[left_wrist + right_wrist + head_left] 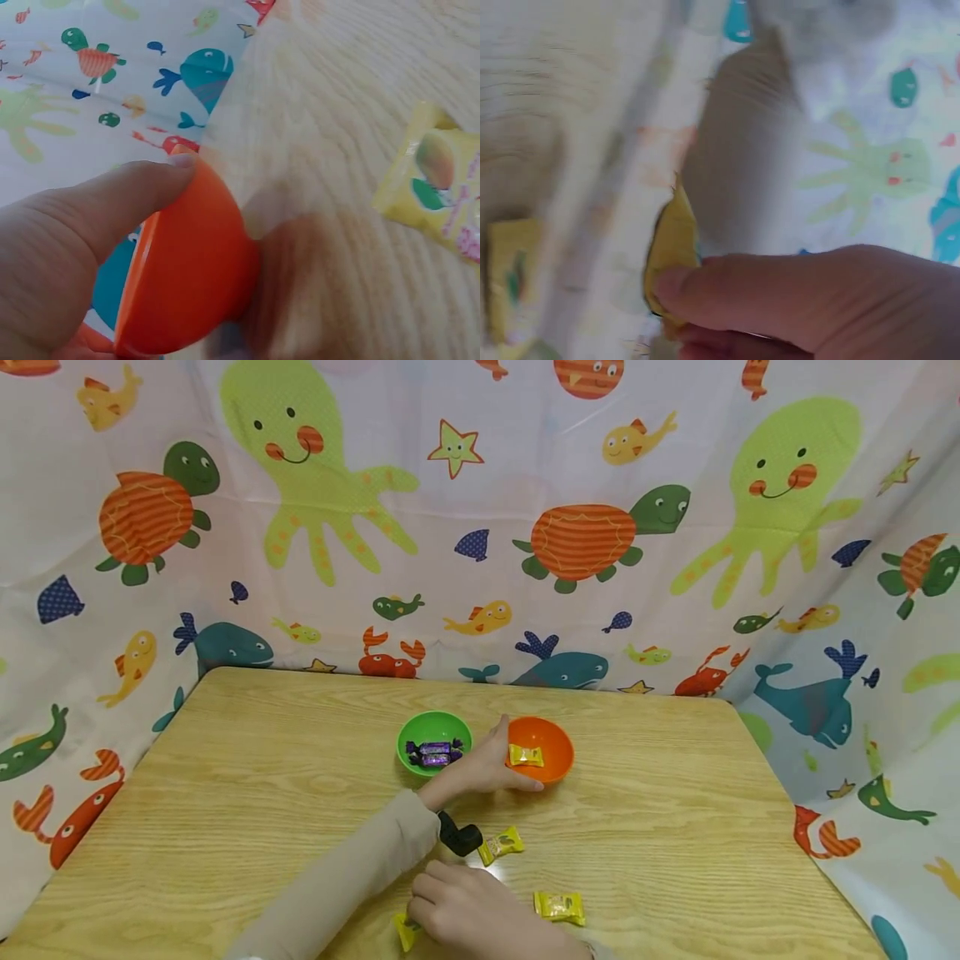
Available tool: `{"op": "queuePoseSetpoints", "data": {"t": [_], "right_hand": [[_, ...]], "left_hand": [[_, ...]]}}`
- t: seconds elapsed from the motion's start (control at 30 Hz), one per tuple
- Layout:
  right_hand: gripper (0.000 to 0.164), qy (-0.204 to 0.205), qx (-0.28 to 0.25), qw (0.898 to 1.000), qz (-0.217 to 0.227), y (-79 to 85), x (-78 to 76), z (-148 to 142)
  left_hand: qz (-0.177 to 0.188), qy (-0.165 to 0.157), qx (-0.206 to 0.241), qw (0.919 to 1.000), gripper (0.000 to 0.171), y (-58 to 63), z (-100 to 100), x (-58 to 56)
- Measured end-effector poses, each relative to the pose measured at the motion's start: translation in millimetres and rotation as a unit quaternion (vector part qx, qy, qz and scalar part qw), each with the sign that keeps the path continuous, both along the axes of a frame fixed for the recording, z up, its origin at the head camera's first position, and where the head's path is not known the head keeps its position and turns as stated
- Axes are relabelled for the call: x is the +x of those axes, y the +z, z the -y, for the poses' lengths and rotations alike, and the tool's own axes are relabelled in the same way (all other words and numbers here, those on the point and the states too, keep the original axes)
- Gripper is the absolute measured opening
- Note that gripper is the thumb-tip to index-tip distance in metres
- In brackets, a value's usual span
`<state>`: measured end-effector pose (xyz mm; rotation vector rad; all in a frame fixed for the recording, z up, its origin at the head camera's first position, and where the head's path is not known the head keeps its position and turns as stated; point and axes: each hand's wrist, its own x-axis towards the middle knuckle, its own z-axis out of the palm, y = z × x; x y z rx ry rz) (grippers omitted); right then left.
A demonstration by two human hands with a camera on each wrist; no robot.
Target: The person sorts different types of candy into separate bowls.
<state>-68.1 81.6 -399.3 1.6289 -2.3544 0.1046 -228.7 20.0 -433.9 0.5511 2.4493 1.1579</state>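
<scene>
My left hand (487, 764) reaches across the table and grips the left side of the orange bowl (557, 747). In the left wrist view its thumb (150, 184) lies over the rim. Inside that bowl is one yellow wrapped candy (526, 756). Nearer the front, my right hand (472, 906) pinches another yellow candy (673, 240) between thumb and fingers; in the head view only part of this candy shows. Two more yellow candies lie on the table, one (502, 845) just beyond the right hand, the other (559, 907) to its right.
A green bowl (420, 722) with purple wrapped candies (435, 754) stands left of the orange one, close to the left wrist. A black device (461, 837) sits by the left sleeve. Behind the wooden table (675, 827) hangs a curtain (480, 485) printed with sea animals.
</scene>
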Motion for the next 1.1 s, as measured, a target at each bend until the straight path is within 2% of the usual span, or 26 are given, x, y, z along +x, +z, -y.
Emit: {"op": "queuePoseSetpoints", "data": {"t": [0.07, 0.13, 0.23, 0.3, 0.4, 0.57, 0.67, 0.77, 0.93, 1.1], "right_hand": [[0.004, 0.008, -0.01, 0.999, 0.031, 9.8, 1.3, -4.6], [0.005, 0.01, -0.025, 0.996, 0.087, 20.2, 2.3, -10.5], [0.012, 0.007, -0.058, 0.983, 0.175, 34.3, 1.3, -21.3], [0.016, 0.002, -0.076, 0.975, 0.21, 42.6, -0.2, -29.5], [0.022, 0.001, -0.111, 0.971, 0.211, 52.0, -4.8, -41.9], [0.028, -0.003, -0.178, 0.969, 0.171, 64.3, -18.3, -60.8], [0.031, -0.024, -0.213, 0.96, 0.179, 70.4, -31.9, -73.8], [0.031, -0.069, -0.234, 0.949, 0.198, 73.3, -49.3, -88.7], [0.027, -0.163, -0.242, 0.929, 0.226, 64.0, -83.1, -112.3], [0.022, -0.233, -0.233, 0.911, 0.249, 36.4, -115.5, -129.1]], "left_hand": [[-0.003, 0.004, 0.016, 0.9999, 0.124, -3.7, 1.4, 1.1], [-0.011, 0.002, 0.035, 0.9993, 0.123, -8.2, 2.9, 1.2], [-0.02, 0.002, 0.063, 0.9978, 0.12, -16.3, 4.7, 1.1], [-0.021, 0.003, 0.086, 0.9961, 0.118, -22.8, 5.4, 1.1], [-0.022, 0.01, 0.119, 0.9926, 0.116, -32.0, 5.2, 2.7], [-0.031, 0.01, 0.161, 0.9864, 0.113, -45.2, 7.6, 3.9], [-0.039, 0.001, 0.194, 0.9802, 0.107, -52.5, 10.7, 1.5], [-0.047, -0.007, 0.223, 0.9736, 0.104, -58.7, 12.5, -0.5], [-0.028, 0.003, 0.231, 0.9725, 0.109, -63.1, 11.0, 1.3], [-0.026, 0.017, 0.222, 0.9746, 0.106, -63.4, 8.3, 3.5]]}}
